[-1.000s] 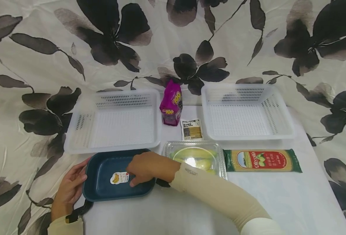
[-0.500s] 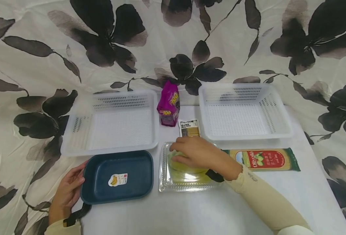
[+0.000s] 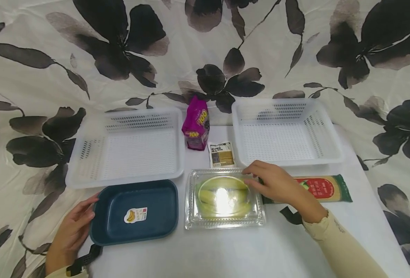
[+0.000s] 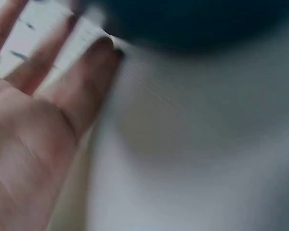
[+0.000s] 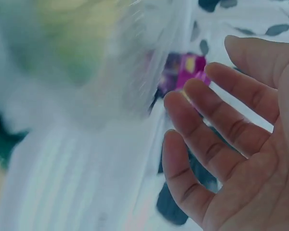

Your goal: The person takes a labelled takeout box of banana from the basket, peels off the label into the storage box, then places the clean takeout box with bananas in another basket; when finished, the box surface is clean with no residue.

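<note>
A dark blue rectangular tray (image 3: 161,224) with a banana sticker (image 3: 135,215) lies at front left in the head view. My left hand (image 3: 72,229) touches its left edge with fairly straight fingers; the left wrist view shows the palm and spread fingers beside the blurred blue tray (image 4: 192,24). Right of the tray sits a lidded clear plastic container (image 3: 191,220) holding yellow-green produce of unclear kind. My right hand (image 3: 278,183) is at its upper right corner, fingers loosely extended and gripping nothing; contact cannot be made out. The right wrist view shows the fingers apart.
Two white perforated baskets (image 3: 142,154) stand behind, the other basket (image 3: 281,143) at right. Between them are a purple bag (image 3: 196,123) and a small flat packet (image 3: 222,155). A green-ended pasta packet (image 3: 324,188) lies partly behind the right hand. Floral fabric hangs behind.
My right hand has moved right from inside the blue tray, across the clear container, to its upper right corner. The left hand stays at the tray's left edge. The head view shifts slightly.
</note>
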### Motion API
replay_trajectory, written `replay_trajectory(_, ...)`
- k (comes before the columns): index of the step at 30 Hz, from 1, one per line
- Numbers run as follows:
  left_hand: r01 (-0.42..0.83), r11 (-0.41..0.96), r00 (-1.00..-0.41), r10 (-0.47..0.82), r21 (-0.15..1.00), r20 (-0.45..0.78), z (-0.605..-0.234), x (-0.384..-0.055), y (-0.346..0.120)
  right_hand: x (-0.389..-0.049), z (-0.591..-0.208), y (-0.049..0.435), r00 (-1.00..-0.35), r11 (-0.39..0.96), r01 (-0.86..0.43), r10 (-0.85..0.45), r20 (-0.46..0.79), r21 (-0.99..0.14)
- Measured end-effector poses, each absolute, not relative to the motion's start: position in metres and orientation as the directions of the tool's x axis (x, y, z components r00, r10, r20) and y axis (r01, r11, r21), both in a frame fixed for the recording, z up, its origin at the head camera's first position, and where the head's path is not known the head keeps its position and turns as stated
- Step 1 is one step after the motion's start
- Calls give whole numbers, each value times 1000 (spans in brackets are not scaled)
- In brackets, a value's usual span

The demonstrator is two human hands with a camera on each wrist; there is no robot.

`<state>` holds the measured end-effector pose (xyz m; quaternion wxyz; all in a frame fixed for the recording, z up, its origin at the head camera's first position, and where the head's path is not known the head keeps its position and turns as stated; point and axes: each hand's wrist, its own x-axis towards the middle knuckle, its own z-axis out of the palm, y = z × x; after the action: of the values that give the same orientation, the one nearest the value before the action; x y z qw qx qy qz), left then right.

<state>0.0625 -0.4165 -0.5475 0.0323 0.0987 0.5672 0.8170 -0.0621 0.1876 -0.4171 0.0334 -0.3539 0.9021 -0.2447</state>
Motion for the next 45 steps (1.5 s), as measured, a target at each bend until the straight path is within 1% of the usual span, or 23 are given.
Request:
replay_trajectory(2, 47, -109, -990, 128, 993, 61, -528, 65, -413, -60, -419, 196, -763, 647, -601, -639, 97, -469)
replay_trajectory(3, 13, 46, -996, 88, 999, 9, -517, 67, -410, -59, -420, 200, -772, 655, -587, -630, 84, -476)
replay_trajectory(4, -27, 206, -999, 39, 978, -36, -505, 69, -405, -58, -422, 204, -779, 663, -575, -622, 75, -479)
replay_trajectory(6, -97, 482, -995, -72, 871, -71, -481, 71, -394, -56, -425, 210, -790, 672, -555, -611, 56, -490)
replay_trajectory(7, -131, 582, -990, -124, 802, -72, -469, 72, -387, -56, -427, 213, -795, 678, -547, -605, 50, -492)
replay_trajectory(9, -170, 694, -980, -197, 700, -43, -448, 72, -371, -55, -431, 218, -801, 679, -535, -596, 48, -502)
replay_trajectory(11, -120, 727, -978, -202, 676, 43, -429, 70, -351, -54, -434, 222, -804, 681, -532, -592, 49, -503)
replay_trajectory(13, -50, 730, -981, -165, 682, 105, -416, 66, -329, -54, -437, 225, -808, 685, -524, -588, 40, -506)
replay_trajectory(17, 141, 704, -981, 7, 696, 193, -408, 56, -283, -53, -443, 229, -808, 697, -493, -589, -23, -521)
replay_trajectory(21, 250, 713, -967, 150, 655, 206, -418, 45, -236, -52, -447, 231, -796, 710, -461, -596, -104, -533)
replay_trajectory(23, 264, 724, -965, 196, 637, 177, -424, 40, -212, -51, -448, 231, -789, 712, -457, -601, -128, -533)
replay_trajectory(28, 267, 709, -956, 281, 653, 86, -436, 31, -166, -50, -452, 232, -777, 716, -470, -613, -143, -517)
replay_trajectory(32, 237, 694, -951, 309, 680, 15, -441, 27, -149, -49, -455, 234, -769, 711, -484, -624, -140, -510)
replay_trajectory(36, 190, 690, -952, 304, 698, -42, -446, 24, -139, -49, -458, 236, -766, 705, -477, -626, -145, -525)
replay_trajectory(40, 174, 703, -958, 284, 689, -48, -450, 24, -133, -50, -462, 238, -769, 705, -451, -618, -162, -548)
replay_trajectory(45, 199, 702, -963, 271, 684, 2, -454, 24, -130, -51, -468, 236, -769, 687, -433, -619, -158, -584)
